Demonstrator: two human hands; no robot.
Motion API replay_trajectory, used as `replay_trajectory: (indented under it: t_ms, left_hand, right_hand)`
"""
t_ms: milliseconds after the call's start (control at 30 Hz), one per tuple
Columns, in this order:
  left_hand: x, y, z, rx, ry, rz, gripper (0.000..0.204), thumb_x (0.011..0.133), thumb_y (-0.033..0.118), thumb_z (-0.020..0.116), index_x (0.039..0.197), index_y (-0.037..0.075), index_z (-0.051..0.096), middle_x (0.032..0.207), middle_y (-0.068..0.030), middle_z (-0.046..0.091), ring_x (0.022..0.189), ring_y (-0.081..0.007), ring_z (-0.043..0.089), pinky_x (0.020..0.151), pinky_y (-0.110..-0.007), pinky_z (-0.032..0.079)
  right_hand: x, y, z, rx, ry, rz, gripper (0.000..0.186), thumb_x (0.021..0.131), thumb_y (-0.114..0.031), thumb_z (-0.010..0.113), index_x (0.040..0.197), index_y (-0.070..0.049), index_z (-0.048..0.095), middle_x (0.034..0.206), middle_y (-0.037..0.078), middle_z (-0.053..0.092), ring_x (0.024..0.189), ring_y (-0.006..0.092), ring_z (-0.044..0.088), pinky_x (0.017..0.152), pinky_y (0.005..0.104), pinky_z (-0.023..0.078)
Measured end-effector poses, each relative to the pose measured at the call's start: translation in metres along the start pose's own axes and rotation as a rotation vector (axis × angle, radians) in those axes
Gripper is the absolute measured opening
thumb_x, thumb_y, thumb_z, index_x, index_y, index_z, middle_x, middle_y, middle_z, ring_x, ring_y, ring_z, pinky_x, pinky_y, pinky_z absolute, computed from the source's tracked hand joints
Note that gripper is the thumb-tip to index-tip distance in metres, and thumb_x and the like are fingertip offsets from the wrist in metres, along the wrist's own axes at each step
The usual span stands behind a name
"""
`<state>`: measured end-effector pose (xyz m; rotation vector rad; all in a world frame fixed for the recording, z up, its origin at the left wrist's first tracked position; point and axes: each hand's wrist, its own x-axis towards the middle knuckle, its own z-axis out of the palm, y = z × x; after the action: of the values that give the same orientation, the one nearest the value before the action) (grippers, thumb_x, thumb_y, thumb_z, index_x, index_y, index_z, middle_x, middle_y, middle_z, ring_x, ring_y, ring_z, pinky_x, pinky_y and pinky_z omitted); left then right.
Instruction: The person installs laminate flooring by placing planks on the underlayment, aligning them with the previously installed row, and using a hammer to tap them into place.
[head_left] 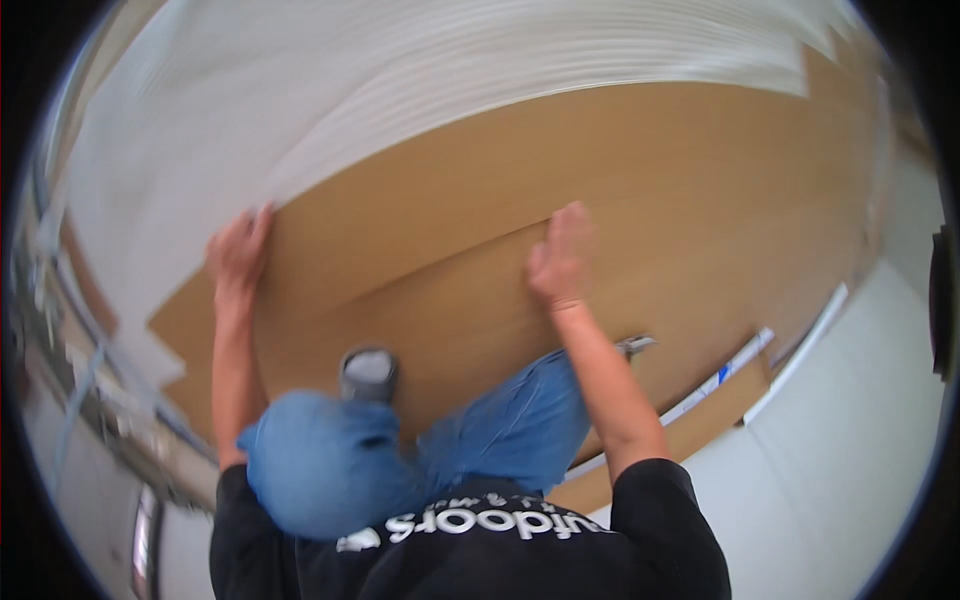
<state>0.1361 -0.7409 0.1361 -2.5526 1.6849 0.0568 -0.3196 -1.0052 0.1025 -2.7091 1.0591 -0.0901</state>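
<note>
A long brown floorboard [400, 215] lies over the pale sheet, its far edge curving through the head view. My left hand [238, 248] is at this board's far edge, near the left end, with its fingers bent round the edge. A dark line, like a step or gap, runs between it and a nearer brown board [470, 300]. My right hand [562, 255] is at the right end of that line, fingers stretched out and slightly blurred. It looks to hold nothing; whether it presses on the board I cannot tell.
White, rippled underlay sheet [480, 50] spreads beyond the boards. My foot in a grey shoe [369, 374] rests on the nearer board. White strips [800, 355] and a brown offcut [720, 405] lie at the right. Rails or frames [85, 370] run along the left side.
</note>
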Motion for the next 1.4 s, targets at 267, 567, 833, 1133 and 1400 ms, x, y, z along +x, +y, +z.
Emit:
replay_trajectory:
  t_ms: [267,567,833,1133,1400]
  left_hand:
    - [-0.003,-0.008,-0.012,-0.204,0.187,-0.333,0.063,0.097,0.059,0.061,0.056,0.012,0.053,0.056,-0.0104,0.059,0.054,-0.0359,0.059,0.046,-0.044,0.044]
    - [-0.012,0.004,0.020,-0.352,0.225,-0.364,0.049,0.101,0.046,0.064,0.063,0.014,0.061,0.062,-0.0093,0.064,0.057,-0.0314,0.062,0.049,-0.043,0.047]
    - [-0.025,-0.008,0.076,-0.329,0.897,-0.396,0.056,0.092,0.040,0.070,0.047,0.021,0.044,0.045,-0.0032,0.045,0.043,-0.0288,0.048,0.045,-0.046,0.042]
    - [-0.012,0.001,0.013,-0.608,0.100,-0.456,0.066,0.105,0.044,0.047,0.046,0.014,0.047,0.053,-0.0064,0.058,0.056,-0.0312,0.061,0.054,-0.044,0.051]
    - [-0.016,0.003,0.019,-0.597,0.156,-0.452,0.065,0.105,0.047,0.048,0.049,0.014,0.055,0.056,-0.0063,0.062,0.058,-0.0315,0.063,0.056,-0.045,0.053]
  right_hand:
    - [0.022,-0.025,-0.011,-0.101,0.073,-0.126,0.067,0.095,-0.025,0.057,0.153,0.004,0.042,0.164,0.026,0.033,0.149,0.0456,0.035,0.120,0.0586,0.030]
    - [0.017,-0.011,0.001,-0.119,0.007,-0.143,0.067,0.096,-0.025,0.054,0.154,0.003,0.041,0.164,0.026,0.032,0.151,0.0461,0.031,0.125,0.0568,0.024]
    - [-0.011,-0.100,0.010,-0.106,-0.103,-0.238,0.061,0.104,-0.023,0.048,0.153,0.010,0.036,0.162,0.033,0.031,0.150,0.0478,0.030,0.126,0.0542,0.024]
    - [-0.013,-0.085,0.010,-0.246,-0.063,-0.207,0.063,0.103,-0.023,0.046,0.154,0.012,0.032,0.163,0.034,0.025,0.152,0.0466,0.026,0.125,0.0556,0.026]
    - [-0.011,-0.086,0.003,-0.382,-0.018,-0.214,0.062,0.102,-0.025,0.048,0.154,0.006,0.035,0.161,0.031,0.031,0.148,0.0450,0.033,0.121,0.0594,0.030]
